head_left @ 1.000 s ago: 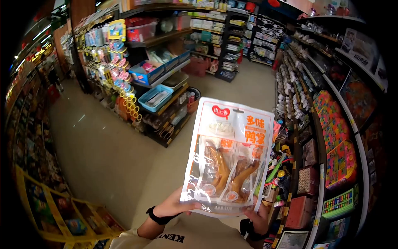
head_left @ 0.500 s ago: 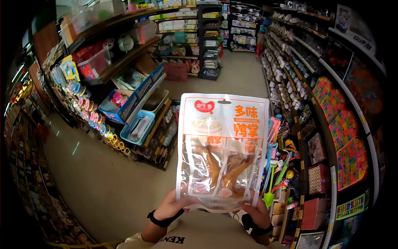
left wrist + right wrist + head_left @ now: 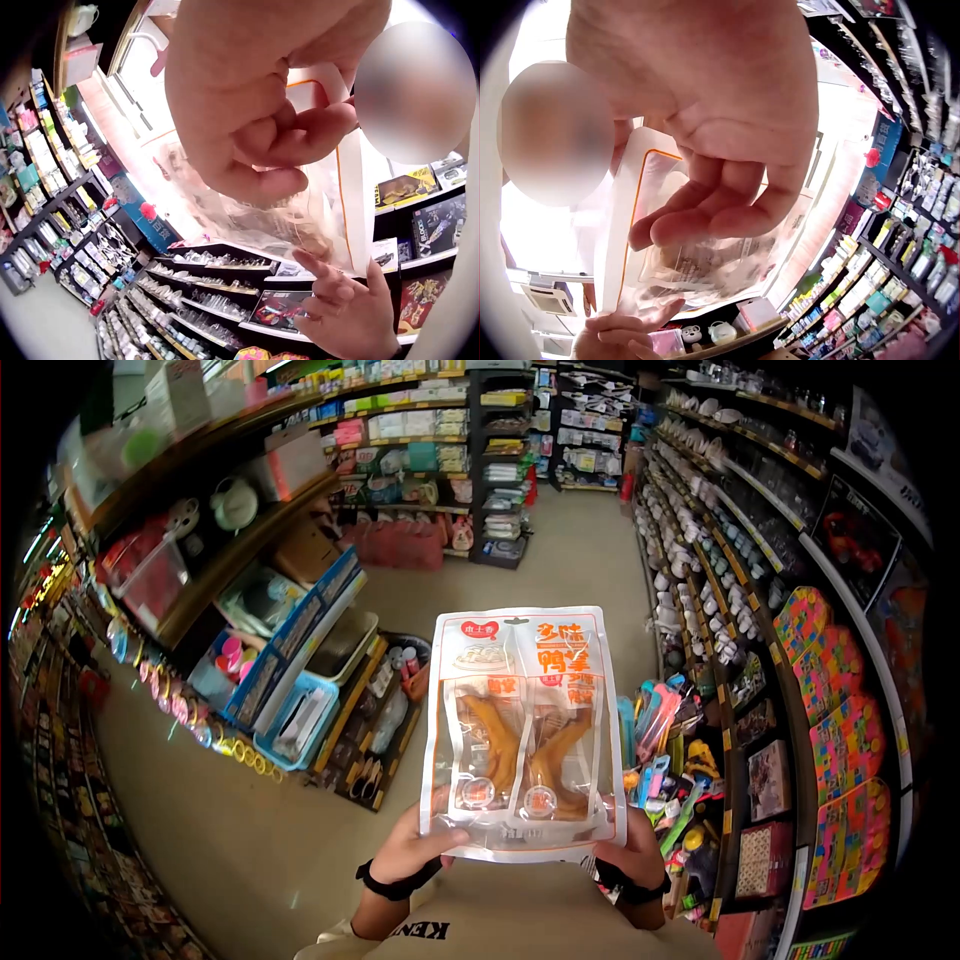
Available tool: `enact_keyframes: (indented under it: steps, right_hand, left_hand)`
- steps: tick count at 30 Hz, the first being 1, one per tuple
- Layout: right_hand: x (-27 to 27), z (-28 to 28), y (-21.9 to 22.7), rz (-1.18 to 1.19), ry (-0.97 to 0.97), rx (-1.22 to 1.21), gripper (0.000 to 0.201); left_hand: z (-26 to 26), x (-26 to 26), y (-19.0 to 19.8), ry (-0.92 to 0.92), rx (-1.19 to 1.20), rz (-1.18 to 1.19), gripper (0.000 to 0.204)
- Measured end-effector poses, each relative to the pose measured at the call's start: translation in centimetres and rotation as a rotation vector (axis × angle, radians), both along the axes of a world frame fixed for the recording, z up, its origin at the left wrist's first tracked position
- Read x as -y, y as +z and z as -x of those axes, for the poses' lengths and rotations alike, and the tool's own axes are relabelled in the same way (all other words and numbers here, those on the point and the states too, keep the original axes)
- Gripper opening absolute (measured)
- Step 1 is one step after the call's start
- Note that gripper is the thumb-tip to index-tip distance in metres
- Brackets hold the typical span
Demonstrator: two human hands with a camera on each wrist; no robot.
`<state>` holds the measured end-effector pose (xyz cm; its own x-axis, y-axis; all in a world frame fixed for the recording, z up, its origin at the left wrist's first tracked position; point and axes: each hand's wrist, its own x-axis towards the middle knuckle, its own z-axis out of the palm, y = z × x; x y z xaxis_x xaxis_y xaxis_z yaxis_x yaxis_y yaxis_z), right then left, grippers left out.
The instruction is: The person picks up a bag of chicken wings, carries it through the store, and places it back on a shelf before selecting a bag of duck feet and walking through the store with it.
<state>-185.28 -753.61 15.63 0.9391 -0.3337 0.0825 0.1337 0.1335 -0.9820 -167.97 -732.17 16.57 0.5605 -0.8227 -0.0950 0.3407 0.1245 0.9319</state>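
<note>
A flat, clear-fronted snack pouch (image 3: 525, 730) with orange lettering and brown duck feet inside is held up in front of the chest. My left hand (image 3: 418, 843) grips its lower left corner, thumb on the front. At the lower right corner, my right hand (image 3: 634, 848) pinches it the same way. In the left wrist view, curled fingers of the left hand (image 3: 259, 127) lie behind the pouch (image 3: 247, 214). The right wrist view shows the right hand (image 3: 705, 150) with bent fingers against the back of the pouch (image 3: 705, 262).
Shelves of white cups (image 3: 690, 550) run along the right, with colourful toy packs (image 3: 845, 800) nearer. Bright plastic toys (image 3: 665, 740) sit beside the pouch's right edge. To the left stands a shelf unit with a blue basket (image 3: 300, 720). Tiled floor (image 3: 560, 550) leads away ahead.
The view has swung so that the left shelf unit looms nearer and the aisle ahead is more central. The pouch has shifted left in the view, still held by both hands.
</note>
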Motion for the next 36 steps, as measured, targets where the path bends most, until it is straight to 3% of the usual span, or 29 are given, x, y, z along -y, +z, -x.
enact_keyframes:
  steps: [4,8,12,14,18,20,22,28,36]
  right_hand:
    - [6.2,-4.0,0.1,0.074,0.022,0.027,0.058]
    - [9.9,-7.1,0.9,0.006,0.065,-0.080,0.055]
    - [13.0,-9.9,-0.9,-0.037,0.012,-0.081,0.054]
    - [14.7,-11.7,-2.0,-0.051,-0.048,-0.065,0.052]
    - [18.2,-16.1,-2.6,-0.063,-0.060,-0.031,0.053]
    - [19.4,-18.7,-2.2,-0.048,-0.088,0.004,0.054]
    - [20.5,-21.8,-0.8,-0.030,-0.138,0.014,0.055]
    - [24.8,-30.2,0.0,0.070,-0.134,0.114,0.051]
    - [29.3,-38.6,-1.3,-0.140,-0.115,0.029,0.048]
  left_hand:
    - [-3.8,5.6,-0.6,-0.017,0.038,0.090,0.053]
    - [-6.3,9.6,-1.1,0.037,-0.049,0.020,0.052]
    - [-10.2,13.3,-1.1,-0.029,-0.025,-0.122,0.051]
    - [-12.8,15.3,-1.4,-0.091,0.128,-0.159,0.053]
    - [-18.4,19.5,-1.9,-0.130,0.157,-0.177,0.054]
    - [-21.4,21.4,-3.2,-0.126,0.282,0.027,0.054]
    - [-24.6,22.9,-2.4,-0.161,0.234,0.004,0.055]
    - [-33.1,27.7,0.3,-0.188,0.419,0.021,0.052]
    - [-39.6,31.4,0.4,-0.129,0.226,-0.075,0.042]
